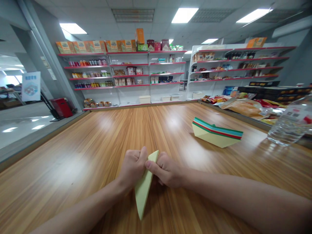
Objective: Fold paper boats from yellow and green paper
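A pale yellow piece of folded paper (144,191) is held between my two hands, just above the wooden table. It is long and narrow, with one pointed end toward me and the other facing away. My left hand (134,165) is closed on its left side, fingers curled. From the right, my right hand (167,169) grips it, the thumb pressed on the paper near its upper part. Some of the right fingers are hidden behind the paper. Farther off to the right stands a folded paper boat (216,133), pale yellow with green, blue, white and red stripes along its top edge.
The wood-grain table (97,156) spreads around my hands. A clear plastic bottle (289,122) stands at its right edge. Beyond it lie snack packets (243,107) and stacked black boxes (273,92). Stocked shelves (131,68) line the back, and a red cart (61,108) stands at left.
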`<action>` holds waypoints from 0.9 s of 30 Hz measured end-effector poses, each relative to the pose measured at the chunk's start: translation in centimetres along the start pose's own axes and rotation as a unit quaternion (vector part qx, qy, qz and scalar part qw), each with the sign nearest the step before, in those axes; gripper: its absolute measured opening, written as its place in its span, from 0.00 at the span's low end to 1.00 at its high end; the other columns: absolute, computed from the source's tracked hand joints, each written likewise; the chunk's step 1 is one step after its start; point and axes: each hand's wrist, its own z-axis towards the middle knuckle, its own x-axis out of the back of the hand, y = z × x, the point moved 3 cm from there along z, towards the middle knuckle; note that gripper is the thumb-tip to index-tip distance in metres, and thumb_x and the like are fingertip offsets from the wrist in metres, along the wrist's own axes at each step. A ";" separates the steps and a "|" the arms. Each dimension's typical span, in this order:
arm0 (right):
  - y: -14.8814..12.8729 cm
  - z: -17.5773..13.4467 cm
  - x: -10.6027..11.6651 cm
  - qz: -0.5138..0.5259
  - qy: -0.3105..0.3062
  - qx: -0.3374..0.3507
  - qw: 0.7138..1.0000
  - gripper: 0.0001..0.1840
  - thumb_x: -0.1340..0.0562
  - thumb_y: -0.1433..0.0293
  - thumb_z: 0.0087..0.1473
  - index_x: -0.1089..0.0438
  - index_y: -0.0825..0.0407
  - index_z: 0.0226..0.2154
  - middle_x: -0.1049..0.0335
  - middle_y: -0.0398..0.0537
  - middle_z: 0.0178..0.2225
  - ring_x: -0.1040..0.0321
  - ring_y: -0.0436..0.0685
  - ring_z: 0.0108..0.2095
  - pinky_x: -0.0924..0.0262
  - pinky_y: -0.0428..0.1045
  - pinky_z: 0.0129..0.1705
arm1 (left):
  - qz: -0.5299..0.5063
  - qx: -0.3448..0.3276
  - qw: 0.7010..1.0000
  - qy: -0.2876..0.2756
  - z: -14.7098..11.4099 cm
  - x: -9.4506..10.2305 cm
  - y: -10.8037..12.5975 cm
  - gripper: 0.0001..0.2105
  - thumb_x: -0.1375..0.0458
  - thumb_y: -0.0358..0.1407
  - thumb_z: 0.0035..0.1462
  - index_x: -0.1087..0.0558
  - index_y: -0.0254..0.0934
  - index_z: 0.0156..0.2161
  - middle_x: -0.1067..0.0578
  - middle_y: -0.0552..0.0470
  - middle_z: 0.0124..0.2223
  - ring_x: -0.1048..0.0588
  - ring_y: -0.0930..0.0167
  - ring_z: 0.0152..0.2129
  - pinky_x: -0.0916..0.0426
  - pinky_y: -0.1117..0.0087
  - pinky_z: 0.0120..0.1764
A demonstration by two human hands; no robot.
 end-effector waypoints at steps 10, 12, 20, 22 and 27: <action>0.5 0.6 1.0 -0.217 0.046 0.079 0.972 0.26 0.52 0.67 0.57 0.47 0.54 0.10 0.53 0.39 0.11 0.59 0.44 0.14 0.64 0.46 0.19 | 0.091 -0.007 0.996 -0.014 0.9 -0.3 -0.2 0.23 0.56 0.42 0.52 0.52 0.40 0.09 0.51 0.57 0.12 0.51 0.79 0.09 0.60 0.74 0.15; 0.7 0.7 1.1 -0.197 0.043 0.057 0.978 0.26 0.52 0.66 0.58 0.49 0.54 0.10 0.55 0.38 0.11 0.58 0.44 0.14 0.64 0.45 0.18 | 0.087 -0.002 0.996 -0.013 0.9 -0.3 -0.3 0.22 0.56 0.41 0.51 0.53 0.40 0.10 0.51 0.57 0.12 0.51 0.79 0.09 0.60 0.74 0.15; 2.0 1.1 2.2 -0.094 0.138 -0.032 0.985 0.29 0.53 0.60 0.59 0.50 0.53 0.10 0.55 0.37 0.11 0.58 0.43 0.13 0.61 0.44 0.18 | 0.085 0.014 0.996 -0.032 0.9 -1.0 -1.8 0.21 0.54 0.41 0.50 0.54 0.40 0.10 0.53 0.59 0.12 0.53 0.80 0.09 0.62 0.74 0.14; 2.2 1.1 2.2 -0.058 0.139 -0.060 0.987 0.30 0.51 0.57 0.59 0.47 0.54 0.10 0.53 0.37 0.10 0.55 0.43 0.13 0.59 0.43 0.17 | 0.089 0.016 0.996 -0.024 0.9 -1.0 -1.9 0.21 0.55 0.41 0.50 0.54 0.40 0.10 0.53 0.59 0.12 0.53 0.80 0.09 0.62 0.74 0.14; 2.7 1.0 1.2 0.083 0.117 -0.185 0.972 0.34 0.52 0.49 0.56 0.39 0.55 0.11 0.44 0.42 0.09 0.47 0.45 0.09 0.56 0.41 0.11 | 0.103 0.013 0.994 0.010 1.0 -0.6 -1.8 0.22 0.56 0.42 0.52 0.54 0.40 0.11 0.53 0.58 0.12 0.52 0.79 0.09 0.61 0.74 0.14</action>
